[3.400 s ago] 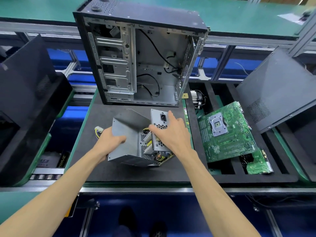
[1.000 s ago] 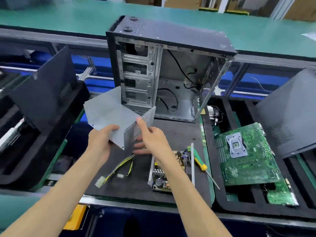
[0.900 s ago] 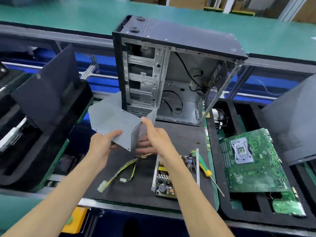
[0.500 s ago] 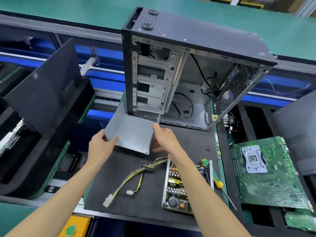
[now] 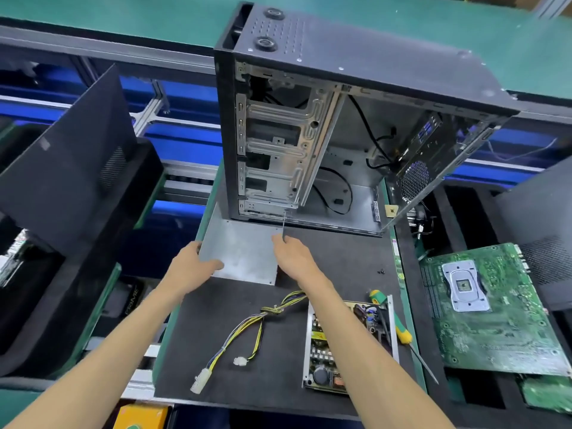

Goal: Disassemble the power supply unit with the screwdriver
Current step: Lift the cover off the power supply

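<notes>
Item: grey sheet-metal power supply cover [image 5: 244, 252], held in both hands.

Left hand [image 5: 192, 267] fingers clamp the cover's near-left edge, thumb on top; right hand [image 5: 294, 258] fingers pinch its upright right wall. The cover lies flat against the foot of the open black computer case [image 5: 309, 119]. Near of the cover: yellow-and-black cable bundle [image 5: 247, 326], exposed power supply circuit board in its steel tray [image 5: 322, 345], green-and-yellow screwdriver [image 5: 399, 329] just beside the board. Step judged: setting the removed cover aside; next calls for releasing it and taking up the screwdriver. Surface: black foam tabletop [image 5: 216, 366]; green motherboard [image 5: 495, 320] well right; factory line.
</notes>
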`<act>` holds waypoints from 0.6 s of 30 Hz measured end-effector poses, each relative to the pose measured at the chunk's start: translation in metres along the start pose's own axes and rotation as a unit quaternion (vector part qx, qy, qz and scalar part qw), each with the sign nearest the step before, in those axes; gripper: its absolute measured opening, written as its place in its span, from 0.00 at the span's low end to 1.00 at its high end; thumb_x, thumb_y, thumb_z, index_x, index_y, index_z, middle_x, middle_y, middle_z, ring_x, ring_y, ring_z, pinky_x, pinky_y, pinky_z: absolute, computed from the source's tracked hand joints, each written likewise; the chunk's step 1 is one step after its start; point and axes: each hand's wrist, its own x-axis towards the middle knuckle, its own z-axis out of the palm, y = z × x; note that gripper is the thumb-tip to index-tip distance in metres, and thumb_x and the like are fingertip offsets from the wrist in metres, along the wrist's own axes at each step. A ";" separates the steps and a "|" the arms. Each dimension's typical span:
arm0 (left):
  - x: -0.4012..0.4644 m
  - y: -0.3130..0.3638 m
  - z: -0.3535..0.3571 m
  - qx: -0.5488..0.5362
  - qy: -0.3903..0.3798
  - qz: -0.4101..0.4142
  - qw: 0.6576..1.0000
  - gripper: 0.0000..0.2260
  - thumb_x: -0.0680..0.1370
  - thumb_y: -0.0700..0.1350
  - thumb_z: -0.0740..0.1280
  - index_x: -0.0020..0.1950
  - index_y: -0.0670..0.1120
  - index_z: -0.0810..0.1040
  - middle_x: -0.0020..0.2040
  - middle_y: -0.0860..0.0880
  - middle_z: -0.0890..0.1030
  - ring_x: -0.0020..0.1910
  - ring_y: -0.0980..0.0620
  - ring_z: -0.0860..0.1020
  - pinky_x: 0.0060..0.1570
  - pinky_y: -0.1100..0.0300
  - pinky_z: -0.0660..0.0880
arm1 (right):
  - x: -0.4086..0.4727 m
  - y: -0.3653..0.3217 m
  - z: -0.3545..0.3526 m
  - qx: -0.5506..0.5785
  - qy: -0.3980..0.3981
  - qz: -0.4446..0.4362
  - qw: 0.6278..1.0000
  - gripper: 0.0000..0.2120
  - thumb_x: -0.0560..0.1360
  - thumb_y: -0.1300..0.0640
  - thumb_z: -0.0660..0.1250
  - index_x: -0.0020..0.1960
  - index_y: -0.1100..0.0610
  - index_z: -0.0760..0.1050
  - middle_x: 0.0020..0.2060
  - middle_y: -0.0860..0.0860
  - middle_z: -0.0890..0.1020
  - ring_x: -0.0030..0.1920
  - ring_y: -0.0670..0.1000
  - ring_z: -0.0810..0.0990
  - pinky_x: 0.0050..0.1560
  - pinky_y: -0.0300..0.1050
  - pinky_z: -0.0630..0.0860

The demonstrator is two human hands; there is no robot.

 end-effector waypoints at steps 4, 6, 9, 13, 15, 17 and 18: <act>-0.008 0.026 0.000 0.014 0.091 0.056 0.994 0.43 0.70 0.52 0.80 0.78 0.46 0.62 0.72 0.43 0.70 0.68 0.44 0.72 0.67 0.44 0.69 | -0.012 0.005 -0.010 0.033 0.087 -0.042 0.995 0.38 0.83 0.35 0.53 0.83 0.59 0.52 0.80 0.59 0.59 0.79 0.59 0.59 0.76 0.57 0.62; -0.018 0.040 0.006 0.021 0.163 0.113 0.980 0.36 0.71 0.54 0.78 0.74 0.47 0.67 0.69 0.44 0.72 0.69 0.43 0.70 0.68 0.43 0.65 | -0.020 0.008 -0.023 0.035 0.128 -0.076 0.988 0.34 0.84 0.37 0.55 0.82 0.57 0.58 0.78 0.58 0.64 0.78 0.58 0.62 0.74 0.55 0.64; -0.039 0.059 0.025 -0.004 0.176 0.234 0.956 0.18 0.76 0.51 0.74 0.62 0.48 0.75 0.60 0.51 0.76 0.61 0.49 0.73 0.65 0.51 0.68 | -0.037 0.015 -0.046 0.043 0.187 -0.113 0.975 0.23 0.84 0.42 0.57 0.72 0.54 0.72 0.64 0.54 0.77 0.68 0.55 0.73 0.67 0.55 0.73; -0.058 0.077 0.068 -0.016 0.027 0.307 0.951 0.04 0.77 0.47 0.72 0.48 0.52 0.77 0.45 0.54 0.81 0.44 0.59 0.78 0.42 0.70 0.70 | -0.057 0.036 -0.081 0.040 0.234 -0.106 0.966 0.11 0.84 0.45 0.56 0.57 0.49 0.73 0.52 0.49 0.79 0.60 0.53 0.75 0.58 0.52 0.74; -0.065 0.077 0.092 0.021 -0.044 0.300 0.953 0.04 0.77 0.49 0.71 0.47 0.53 0.77 0.42 0.54 0.81 0.38 0.61 0.77 0.40 0.70 0.72 | -0.069 0.052 -0.096 0.046 0.253 -0.094 0.962 0.11 0.84 0.45 0.56 0.56 0.49 0.73 0.52 0.49 0.80 0.58 0.53 0.76 0.58 0.52 0.75; -0.070 0.071 0.110 0.099 -0.072 0.280 0.952 0.07 0.78 0.53 0.70 0.50 0.52 0.75 0.43 0.55 0.79 0.39 0.61 0.77 0.45 0.62 0.74 | -0.081 0.072 -0.108 0.045 0.281 -0.087 0.955 0.10 0.85 0.46 0.57 0.53 0.50 0.74 0.48 0.49 0.81 0.54 0.53 0.78 0.56 0.53 0.75; -0.073 0.067 0.117 0.148 -0.075 0.265 0.950 0.10 0.78 0.56 0.69 0.52 0.52 0.74 0.44 0.55 0.78 0.41 0.59 0.77 0.46 0.59 0.74 | -0.086 0.083 -0.113 0.048 0.293 -0.082 0.951 0.11 0.85 0.47 0.57 0.52 0.51 0.74 0.45 0.49 0.81 0.52 0.53 0.78 0.54 0.53 0.76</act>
